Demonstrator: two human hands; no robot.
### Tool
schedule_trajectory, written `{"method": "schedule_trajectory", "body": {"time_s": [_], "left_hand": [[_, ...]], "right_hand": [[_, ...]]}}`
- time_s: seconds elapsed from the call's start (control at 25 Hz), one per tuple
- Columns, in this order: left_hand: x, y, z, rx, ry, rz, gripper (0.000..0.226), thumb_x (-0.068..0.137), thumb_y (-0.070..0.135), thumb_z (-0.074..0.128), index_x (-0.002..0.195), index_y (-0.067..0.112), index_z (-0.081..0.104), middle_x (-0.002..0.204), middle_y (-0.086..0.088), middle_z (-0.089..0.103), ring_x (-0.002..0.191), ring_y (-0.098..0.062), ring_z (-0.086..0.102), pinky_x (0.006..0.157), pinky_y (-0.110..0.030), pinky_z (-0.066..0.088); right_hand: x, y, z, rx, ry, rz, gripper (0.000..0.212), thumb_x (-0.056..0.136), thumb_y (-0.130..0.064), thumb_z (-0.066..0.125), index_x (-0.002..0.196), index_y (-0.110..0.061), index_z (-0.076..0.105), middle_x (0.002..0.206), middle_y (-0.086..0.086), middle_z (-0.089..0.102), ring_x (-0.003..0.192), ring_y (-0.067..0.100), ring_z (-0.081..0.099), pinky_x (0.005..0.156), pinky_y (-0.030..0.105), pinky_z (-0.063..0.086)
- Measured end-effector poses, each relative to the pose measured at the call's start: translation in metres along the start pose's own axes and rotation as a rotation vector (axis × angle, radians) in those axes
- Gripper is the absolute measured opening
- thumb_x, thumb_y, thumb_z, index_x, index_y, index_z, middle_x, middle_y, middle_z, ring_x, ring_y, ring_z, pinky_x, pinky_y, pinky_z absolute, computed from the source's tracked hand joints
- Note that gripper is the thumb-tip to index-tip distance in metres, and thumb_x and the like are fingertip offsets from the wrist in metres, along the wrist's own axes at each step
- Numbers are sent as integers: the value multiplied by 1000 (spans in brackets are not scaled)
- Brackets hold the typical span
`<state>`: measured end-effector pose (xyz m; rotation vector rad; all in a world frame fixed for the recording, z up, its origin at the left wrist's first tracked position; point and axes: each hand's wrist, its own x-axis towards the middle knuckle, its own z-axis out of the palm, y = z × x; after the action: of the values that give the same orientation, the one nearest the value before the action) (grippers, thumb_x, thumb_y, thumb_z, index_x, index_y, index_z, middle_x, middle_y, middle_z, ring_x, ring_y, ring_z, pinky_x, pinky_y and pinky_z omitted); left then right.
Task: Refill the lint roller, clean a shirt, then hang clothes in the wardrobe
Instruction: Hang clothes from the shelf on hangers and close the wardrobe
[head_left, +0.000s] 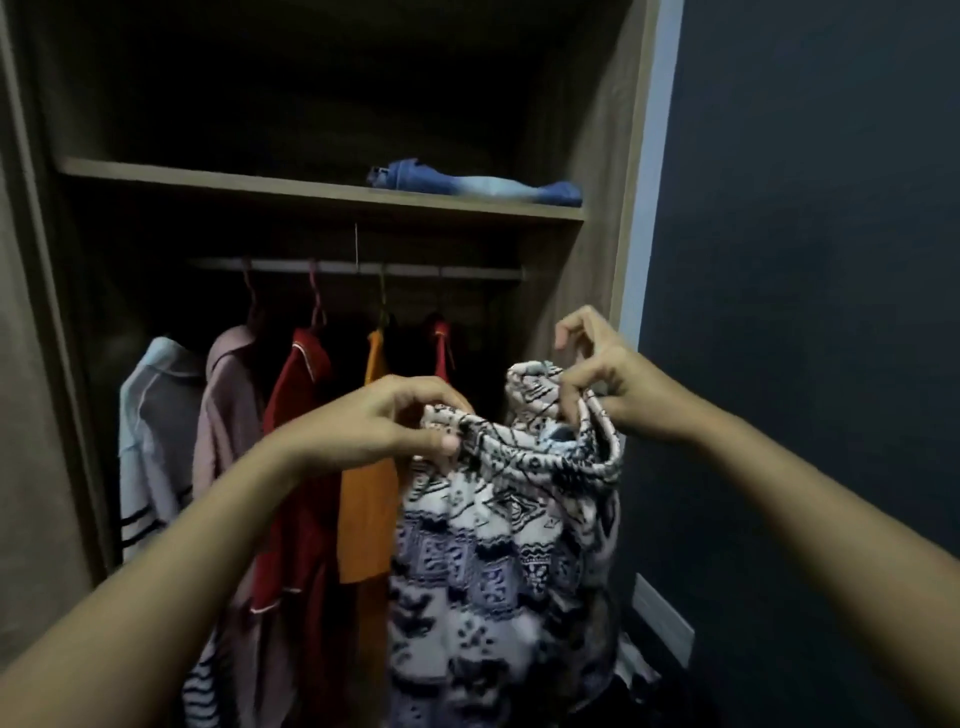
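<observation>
Your left hand pinches the neckline of the patterned garment at centre frame, while your right hand, just right of centre, grips its other shoulder with fingers curled; a hanger inside it may be there, but the blur hides it. The garment hangs in front of the open wardrobe. Behind it, on the rail, hang a red shirt and an orange top. Folded jeans lie on the shelf in the upper middle.
</observation>
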<state>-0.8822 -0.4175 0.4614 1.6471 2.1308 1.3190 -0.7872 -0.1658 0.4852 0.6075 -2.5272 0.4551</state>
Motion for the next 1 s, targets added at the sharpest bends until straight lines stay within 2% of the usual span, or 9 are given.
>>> {"method": "schedule_trajectory", "body": {"time_s": [0.12, 0.24, 0.36, 0.48, 0.56, 0.64, 0.72, 0.84, 1.0], "left_hand": [[13, 2, 13, 98, 140, 74, 22, 80, 7, 68, 101, 13, 66, 116, -3, 56, 107, -4, 57, 90, -14, 44], [17, 1, 23, 47, 186, 76, 24, 77, 10, 71, 96, 24, 65, 138, 7, 40, 118, 18, 39, 90, -2, 37], [21, 2, 31, -56, 78, 92, 25, 75, 15, 71, 98, 21, 67, 132, 7, 51, 120, 6, 48, 94, -12, 43], [20, -2, 26, -30, 136, 73, 18, 79, 8, 69, 97, 12, 66, 105, -6, 67, 95, -9, 65, 81, -21, 53], [17, -7, 22, -36, 178, 35, 16, 80, 8, 68, 96, 9, 65, 105, -13, 66, 92, -16, 66, 81, -29, 56], [12, -11, 19, -9, 192, 25, 16, 82, 10, 68, 97, 10, 64, 108, -11, 65, 93, -17, 66, 84, -33, 56], [9, -12, 17, 30, 186, 34, 16, 82, 11, 68, 98, 15, 64, 108, -4, 65, 94, -11, 65, 84, -26, 54], [7, -19, 15, 131, 181, -3, 15, 84, 16, 68, 98, 15, 64, 103, -1, 65, 95, -13, 64, 86, -28, 53], [0, -38, 4, 204, 186, -102, 18, 80, 28, 69, 94, 18, 65, 97, -1, 69, 94, -15, 65, 89, -39, 51]], "right_hand": [[9, -3, 6, 69, 7, -78, 47, 75, 10, 65, 53, -32, 63, 98, -6, 33, 81, 6, 38, 70, 14, 38], [11, -1, 7, 96, 64, -92, 37, 76, 1, 70, 55, -29, 67, 94, -8, 33, 79, 3, 37, 70, 16, 38], [11, -5, 7, 56, 67, -109, 29, 76, -3, 72, 57, -25, 69, 94, -7, 34, 80, 3, 39, 71, 20, 40], [4, -11, 2, -298, -73, -176, 16, 78, -15, 72, 75, -31, 72, 107, -4, 38, 97, 13, 43, 80, 35, 45], [-6, -12, 3, -509, -189, -178, 31, 74, -19, 71, 96, -40, 64, 122, -4, 34, 108, 15, 36, 89, 34, 36], [-17, -16, 9, -488, -311, -61, 56, 64, -13, 68, 111, -38, 52, 125, -10, 23, 109, 9, 26, 94, 33, 27], [-24, -20, 17, -394, -440, 84, 62, 64, -22, 69, 120, -31, 43, 122, -13, 17, 116, 11, 22, 102, 41, 24], [-30, -25, 33, -319, -462, 129, 51, 71, -65, 62, 107, -34, 44, 115, -13, 14, 120, 12, 19, 110, 51, 14], [-28, -25, 47, -429, -181, -191, 28, 81, -56, 54, 85, -29, 48, 107, -13, 28, 102, 9, 24, 102, 46, 20]]}}
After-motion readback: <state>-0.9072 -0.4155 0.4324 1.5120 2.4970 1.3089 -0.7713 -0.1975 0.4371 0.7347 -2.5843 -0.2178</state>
